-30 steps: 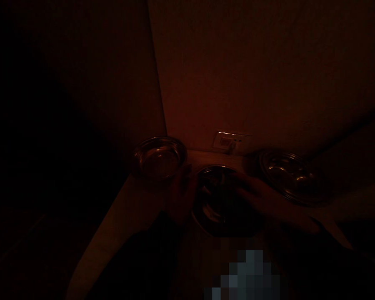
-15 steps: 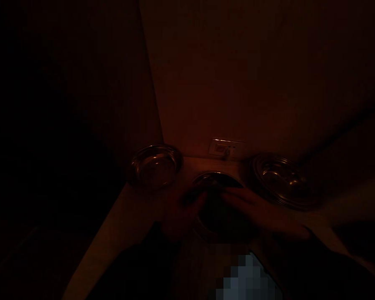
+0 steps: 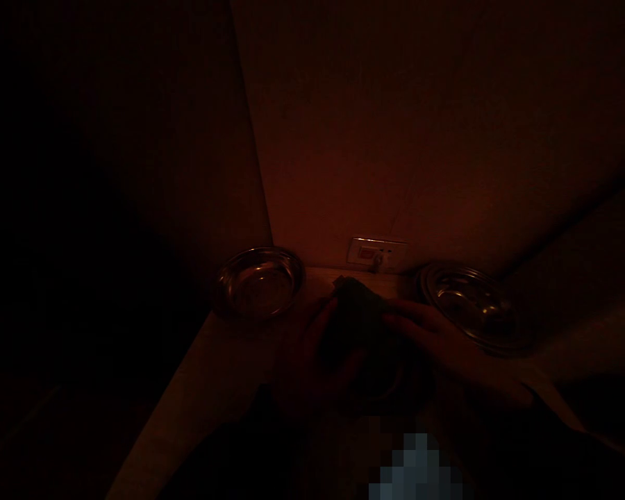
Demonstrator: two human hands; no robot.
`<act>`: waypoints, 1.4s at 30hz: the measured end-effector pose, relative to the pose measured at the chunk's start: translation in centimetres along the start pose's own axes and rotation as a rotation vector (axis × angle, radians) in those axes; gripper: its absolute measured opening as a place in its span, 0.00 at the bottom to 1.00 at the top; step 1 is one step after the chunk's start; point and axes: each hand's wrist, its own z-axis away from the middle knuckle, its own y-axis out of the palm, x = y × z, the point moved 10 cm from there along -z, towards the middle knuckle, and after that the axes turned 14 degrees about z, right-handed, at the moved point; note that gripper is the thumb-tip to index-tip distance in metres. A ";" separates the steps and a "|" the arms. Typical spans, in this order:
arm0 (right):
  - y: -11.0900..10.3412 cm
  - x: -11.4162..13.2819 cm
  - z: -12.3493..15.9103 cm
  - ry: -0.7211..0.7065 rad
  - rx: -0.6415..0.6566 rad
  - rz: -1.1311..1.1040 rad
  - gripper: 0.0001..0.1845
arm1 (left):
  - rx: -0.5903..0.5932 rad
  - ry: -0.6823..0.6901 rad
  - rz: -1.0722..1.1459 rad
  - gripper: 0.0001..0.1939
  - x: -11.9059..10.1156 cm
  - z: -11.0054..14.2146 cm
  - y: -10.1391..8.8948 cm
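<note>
The view is very dark. Between my hands is a dark greenish, rounded thing (image 3: pixel 362 309) with a small stub at its far left end; its kind cannot be made out. My left hand (image 3: pixel 312 368) curls around its left and near side, the thumb reaching across the front. Along its right side lie the fingers of my right hand (image 3: pixel 427 333), touching it. Under the thing and my hands is a dark round bowl (image 3: pixel 411 396), mostly hidden.
A shiny metal bowl (image 3: pixel 260 288) stands at the left on the pale tabletop (image 3: pixel 171 403). Stacked metal dishes (image 3: pixel 473 305) sit at the right. Behind, a socket plate (image 3: pixel 378 253) with a plug is on the wall. A pale, pixelated patch (image 3: pixel 414 469) shows at the near edge.
The greenish thing has come up out of the bowl and tilted, its stub end now far left. My left hand has shifted round its near side. The view has tipped slightly up.
</note>
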 end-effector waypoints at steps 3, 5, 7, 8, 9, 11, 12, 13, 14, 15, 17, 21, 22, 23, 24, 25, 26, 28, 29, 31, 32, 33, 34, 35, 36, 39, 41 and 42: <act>-0.6 0.3 0.3 -0.003 -0.055 0.011 0.23 | 0.193 -0.133 0.162 0.39 1.1 0.4 2.2; -0.6 0.4 0.4 -0.011 -0.067 0.020 0.24 | 0.204 -0.238 0.225 0.38 2.0 0.6 2.6; -0.6 0.6 0.3 -0.044 -0.066 0.017 0.24 | 0.185 -0.323 0.246 0.34 2.6 0.8 2.7; -0.7 0.9 0.3 -0.072 -0.068 0.004 0.24 | 0.177 -0.352 0.258 0.32 2.8 0.9 2.6; -0.8 1.2 0.3 -0.105 -0.076 -0.020 0.24 | 0.168 -0.374 0.279 0.31 2.8 1.0 2.6; -0.8 1.8 0.6 -0.178 -0.062 -0.085 0.26 | 0.148 -0.419 0.346 0.28 2.8 1.0 2.5; -0.5 2.0 0.9 -0.204 -0.024 -0.118 0.29 | 0.133 -0.447 0.381 0.26 2.8 1.0 2.4; 0.1 2.1 1.1 -0.215 0.035 -0.145 0.33 | 0.118 -0.475 0.410 0.24 2.9 1.1 2.3; 0.8 2.0 1.3 -0.214 0.100 -0.164 0.37 | 0.114 -0.496 0.431 0.23 3.0 1.1 2.2; 1.4 1.9 1.4 -0.204 0.155 -0.172 0.39 | 0.122 -0.509 0.446 0.23 3.0 1.1 2.3; 1.7 1.4 1.3 -0.155 0.168 -0.154 0.35 | 0.157 -0.497 0.458 0.23 2.9 1.0 2.5; -2.1 0.7 0.5 -0.121 -0.148 -0.015 0.24 | 0.110 -0.420 0.356 0.24 3.7 0.6 1.9; -3.2 0.9 0.6 -0.139 -0.228 0.046 0.23 | 0.055 -0.427 0.302 0.23 4.2 0.5 1.4; -4.0 1.2 0.7 -0.176 -0.286 0.118 0.21 | -0.003 -0.455 0.261 0.23 5.0 0.6 0.9; -4.4 1.7 0.8 -0.228 -0.314 0.203 0.20 | -0.058 -0.491 0.230 0.22 5.7 0.7 0.5; -4.2 2.2 0.8 -0.288 -0.308 0.293 0.19 | -0.098 -0.526 0.219 0.22 6.3 0.8 0.3; -3.6 2.6 0.8 -0.346 -0.287 0.385 0.19 | -0.116 -0.560 0.230 0.22 6.8 1.0 0.4; -1.4 2.7 0.8 -0.431 -0.220 0.573 0.20 | -0.119 -0.642 0.271 0.22 7.8 1.3 0.9; -0.2 2.4 0.6 -0.446 -0.189 0.659 0.21 | -0.116 -0.693 0.291 0.22 8.3 1.6 1.2; 2.0 1.8 0.4 -0.449 -0.139 0.794 0.24 | -0.093 -0.791 0.313 0.23 9.1 2.2 1.8; 2.9 1.4 0.4 -0.446 -0.110 0.840 0.26 | -0.082 -0.817 0.322 0.22 9.3 2.5 2.0; 3.6 1.1 0.4 -0.441 -0.078 0.871 0.27 | -0.071 -0.823 0.335 0.22 9.4 2.5 2.2; 4.1 0.9 0.5 -0.435 -0.047 0.890 0.28 | -0.063 -0.815 0.353 0.21 9.4 2.5 2.3; 4.5 0.7 0.7 -0.435 -0.016 0.905 0.29 | -0.053 -0.798 0.369 0.21 9.4 2.5 2.4; 4.7 0.5 0.9 -0.441 0.008 0.917 0.30 | -0.050 -0.781 0.382 0.20 9.3 2.4 2.5; 4.6 -0.1 1.3 -0.457 0.007 0.933 0.29 | -0.056 -0.738 0.397 0.20 9.3 2.2 2.5; 4.3 -0.6 1.1 -0.429 -0.019 0.924 0.26 | -0.060 -0.708 0.393 0.19 9.1 2.1 2.4; 4.2 -0.9 0.9 -0.404 -0.027 0.915 0.25 | -0.062 -0.701 0.390 0.19 9.1 2.1 2.4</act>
